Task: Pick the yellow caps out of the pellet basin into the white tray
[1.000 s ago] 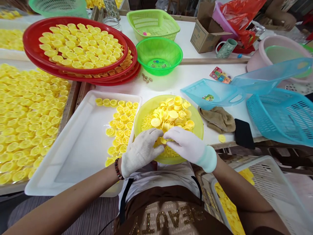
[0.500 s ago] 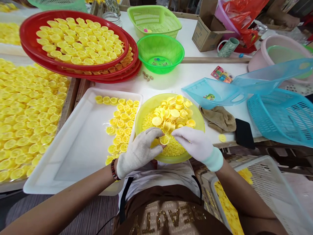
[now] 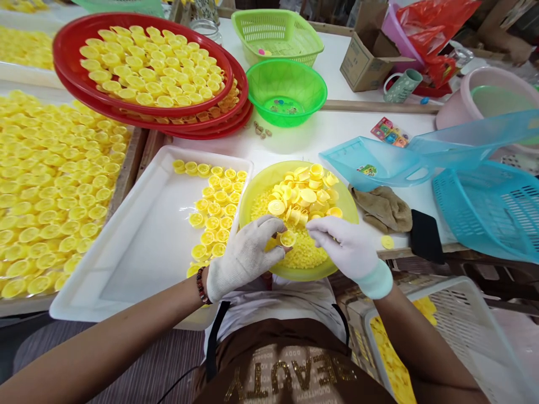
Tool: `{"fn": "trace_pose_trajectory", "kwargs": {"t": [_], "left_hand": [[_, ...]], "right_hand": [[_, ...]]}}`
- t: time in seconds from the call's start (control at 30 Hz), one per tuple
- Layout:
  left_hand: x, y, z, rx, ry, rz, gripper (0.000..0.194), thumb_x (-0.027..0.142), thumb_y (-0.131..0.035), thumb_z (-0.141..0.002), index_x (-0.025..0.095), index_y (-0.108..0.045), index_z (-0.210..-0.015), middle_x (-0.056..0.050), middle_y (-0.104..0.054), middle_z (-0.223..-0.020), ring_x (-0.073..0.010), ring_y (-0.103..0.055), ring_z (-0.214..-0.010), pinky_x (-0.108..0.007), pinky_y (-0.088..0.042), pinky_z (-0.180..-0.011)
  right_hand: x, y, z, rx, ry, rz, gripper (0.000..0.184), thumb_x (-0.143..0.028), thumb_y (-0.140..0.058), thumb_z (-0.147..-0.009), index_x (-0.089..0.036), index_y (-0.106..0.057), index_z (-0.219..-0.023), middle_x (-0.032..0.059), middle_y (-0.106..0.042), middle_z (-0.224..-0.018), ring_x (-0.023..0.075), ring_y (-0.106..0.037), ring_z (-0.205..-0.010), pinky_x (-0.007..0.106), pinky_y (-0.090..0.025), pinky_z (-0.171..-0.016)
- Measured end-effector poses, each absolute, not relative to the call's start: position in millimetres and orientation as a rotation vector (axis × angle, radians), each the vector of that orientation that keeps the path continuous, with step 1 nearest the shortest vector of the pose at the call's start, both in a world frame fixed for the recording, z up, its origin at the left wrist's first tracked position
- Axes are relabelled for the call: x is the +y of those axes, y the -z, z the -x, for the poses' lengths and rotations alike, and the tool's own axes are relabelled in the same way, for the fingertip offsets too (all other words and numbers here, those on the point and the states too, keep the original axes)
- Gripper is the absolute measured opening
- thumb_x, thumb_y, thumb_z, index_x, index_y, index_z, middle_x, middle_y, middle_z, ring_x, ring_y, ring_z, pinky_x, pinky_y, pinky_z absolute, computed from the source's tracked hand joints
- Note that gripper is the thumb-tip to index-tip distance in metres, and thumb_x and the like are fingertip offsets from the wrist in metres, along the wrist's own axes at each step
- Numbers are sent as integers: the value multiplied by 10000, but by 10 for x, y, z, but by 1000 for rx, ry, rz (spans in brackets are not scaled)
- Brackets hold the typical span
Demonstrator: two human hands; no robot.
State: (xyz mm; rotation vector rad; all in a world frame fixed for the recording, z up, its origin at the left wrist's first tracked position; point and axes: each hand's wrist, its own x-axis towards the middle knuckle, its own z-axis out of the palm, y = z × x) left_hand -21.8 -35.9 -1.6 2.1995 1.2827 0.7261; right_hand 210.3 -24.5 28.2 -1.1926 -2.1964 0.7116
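My left hand (image 3: 248, 252), in a white knit glove, grips a small yellow plastic cup (image 3: 288, 239) between thumb and fingers, its round opening facing up. Close to the cup's right side is my gloved right hand (image 3: 343, 241), thumb and fingertips pinched together; anything between them is too small to make out. Both hands are over a yellow bowl (image 3: 352, 210) holding small yellow pellets (image 3: 305, 252) and a heap of similar cups (image 3: 305, 193). Left of it, a white tray (image 3: 143, 241) carries rows of yellow cups (image 3: 214, 209) along its right side.
Red trays (image 3: 63, 50) full of cups are stacked at back left. A green bowl (image 3: 290, 106) and a green basket (image 3: 278, 28) stand behind. To the right lie a blue scoop (image 3: 374, 163), a brown cloth (image 3: 383, 207), a black phone-like slab (image 3: 426, 235) and a blue basket (image 3: 484, 207).
The whole view has shifted slightly, so things appear further right. My left hand keeps hold of the cup, and my right fingertips remain beside it.
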Motion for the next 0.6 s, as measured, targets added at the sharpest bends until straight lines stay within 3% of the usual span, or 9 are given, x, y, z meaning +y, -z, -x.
{"fn": "trace_pose_trajectory", "kwargs": {"t": [0.17,0.3,0.5,0.6], "left_hand": [[-494,-72,643,1285,-834,-2316,261,223,-617,-913,194,-544,-1161,-76,-653,-1124,-189,-642,-1017,-335,-547,-883],[-684,-240,1216,1596,-847,-2255,240,221,-618,-899,208,-560,-1131,-73,-640,-1116,-200,-631,-1052,-364,-535,-930],[-719,-138,1764,2004,-516,-1965,205,313,-651,-822,191,-613,-982,-48,-656,-950,-190,-627,-814,-346,-528,-765],[-626,117,1784,1960,-531,-1883,116,272,-603,-813,184,-592,-888,-28,-645,-831,-170,-588,-735,-316,-496,-700]], "right_hand": [[-287,-136,-2230,-2502,-721,1163,167,-241,-528,-971,-235,-688,-1017,64,-724,-1123,232,-692,-1015,388,-568,-876],[-242,-113,-2378,-2416,-504,1319,193,-306,-523,-969,-241,-657,-1092,85,-715,-1092,267,-683,-1010,420,-553,-863],[-113,9,-2472,-2535,-63,1634,354,-401,-547,-921,-202,-610,-1206,132,-669,-1073,280,-671,-827,354,-486,-588],[-86,76,-2388,-2613,-24,1669,256,-339,-512,-925,-197,-621,-1108,118,-653,-1021,239,-638,-733,317,-416,-514]]}}
